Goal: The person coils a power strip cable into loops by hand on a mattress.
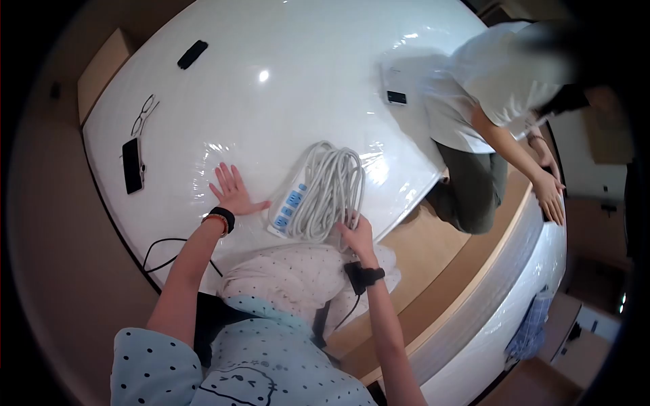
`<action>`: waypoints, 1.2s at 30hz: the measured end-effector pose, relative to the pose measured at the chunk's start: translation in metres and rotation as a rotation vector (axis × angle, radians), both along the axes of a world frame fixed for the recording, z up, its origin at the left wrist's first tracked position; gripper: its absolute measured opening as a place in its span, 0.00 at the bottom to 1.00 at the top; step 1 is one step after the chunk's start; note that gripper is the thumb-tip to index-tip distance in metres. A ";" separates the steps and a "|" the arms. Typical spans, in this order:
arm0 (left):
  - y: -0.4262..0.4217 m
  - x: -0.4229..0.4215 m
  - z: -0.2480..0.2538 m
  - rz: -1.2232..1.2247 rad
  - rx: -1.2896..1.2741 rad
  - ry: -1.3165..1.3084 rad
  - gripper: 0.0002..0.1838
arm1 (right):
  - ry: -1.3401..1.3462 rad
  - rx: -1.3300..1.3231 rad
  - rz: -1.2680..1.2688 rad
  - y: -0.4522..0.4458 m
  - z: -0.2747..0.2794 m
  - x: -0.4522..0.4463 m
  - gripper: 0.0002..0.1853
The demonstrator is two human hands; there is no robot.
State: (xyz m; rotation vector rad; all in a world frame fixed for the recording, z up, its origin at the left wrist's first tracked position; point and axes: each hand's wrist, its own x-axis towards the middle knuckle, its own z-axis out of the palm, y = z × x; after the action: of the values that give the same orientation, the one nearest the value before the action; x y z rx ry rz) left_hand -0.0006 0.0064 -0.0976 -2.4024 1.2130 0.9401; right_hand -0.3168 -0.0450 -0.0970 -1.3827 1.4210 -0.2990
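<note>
A white power strip point(289, 211) with blue socket faces lies on the plastic-covered mattress point(271, 115) in front of me. Its long grey-white cord point(325, 193) is looped in a thick coil beside and partly over the strip. My right hand point(357, 233) grips the near right side of the coil, thumb on top and fingers around the loops. To the left of the strip, my left hand point(233, 195) rests flat on the plastic with its fingers spread, holding nothing.
Eyeglasses point(143, 115), a dark phone point(133, 166) and a black object point(192, 55) lie at left. Another person point(494, 101) kneels at right, near a small device point(397, 98). Between the mattresses runs a wooden bed frame point(460, 271). Blue cloth point(531, 325) hangs lower right.
</note>
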 end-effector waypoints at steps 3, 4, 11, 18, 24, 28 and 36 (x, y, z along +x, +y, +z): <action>-0.005 0.005 -0.008 0.002 0.052 0.013 0.79 | -0.134 0.065 0.043 -0.003 -0.009 -0.004 0.22; -0.005 0.008 -0.013 0.000 0.055 0.000 0.80 | -0.198 0.116 0.025 -0.003 -0.008 -0.005 0.24; -0.003 0.010 -0.033 -0.031 0.066 -0.074 0.78 | -0.316 0.304 -0.032 -0.015 0.011 -0.004 0.28; -0.018 0.016 -0.039 -0.030 0.234 -0.122 0.78 | -0.048 -0.189 0.154 0.013 0.069 -0.021 0.32; -0.023 0.021 -0.051 -0.008 0.275 -0.128 0.77 | 0.096 -0.018 -0.155 0.061 0.158 -0.084 0.23; -0.013 0.022 -0.060 0.010 0.222 -0.167 0.78 | 0.174 0.188 -0.376 0.088 0.163 -0.129 0.18; 0.009 0.043 -0.089 -0.081 0.164 -0.242 0.77 | 0.133 0.206 -0.629 0.105 0.185 -0.183 0.08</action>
State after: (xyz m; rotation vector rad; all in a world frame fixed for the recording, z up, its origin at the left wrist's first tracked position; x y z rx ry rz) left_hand 0.0420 0.0158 -0.1868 -2.2436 1.0898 0.6736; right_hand -0.4999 0.0602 0.0879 -0.7732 1.9220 -0.4529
